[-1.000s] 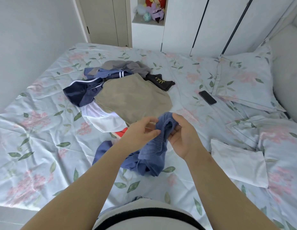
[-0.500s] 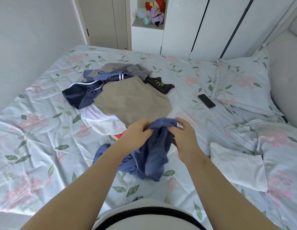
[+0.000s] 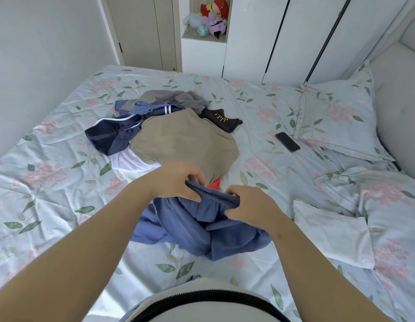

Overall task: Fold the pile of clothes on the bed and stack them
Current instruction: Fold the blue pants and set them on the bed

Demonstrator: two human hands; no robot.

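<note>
A blue garment [image 3: 202, 226] with an elastic waistband hangs crumpled over the bed in front of me. My left hand [image 3: 176, 180] pinches the waistband's left end. My right hand [image 3: 250, 205] grips its right end, a little lower. Behind them lies the pile of clothes [image 3: 164, 131]: a tan piece [image 3: 183, 140] on top, navy with white stripes at the left, white beneath, grey at the back, a black piece [image 3: 221, 119] at the right, and a red bit [image 3: 214, 183] showing under the tan one.
The floral bed sheet [image 3: 51, 182] is wrinkled. A black phone [image 3: 287, 142] lies beside a floral pillow [image 3: 336, 119] at the right. A folded white cloth [image 3: 332, 231] sits at my right on bunched bedding. Wardrobe doors and a shelf of plush toys [image 3: 212, 17] stand beyond the bed.
Both hands have moved apart along the waistband and stretched it flat. The blue garment has spread wider below them.
</note>
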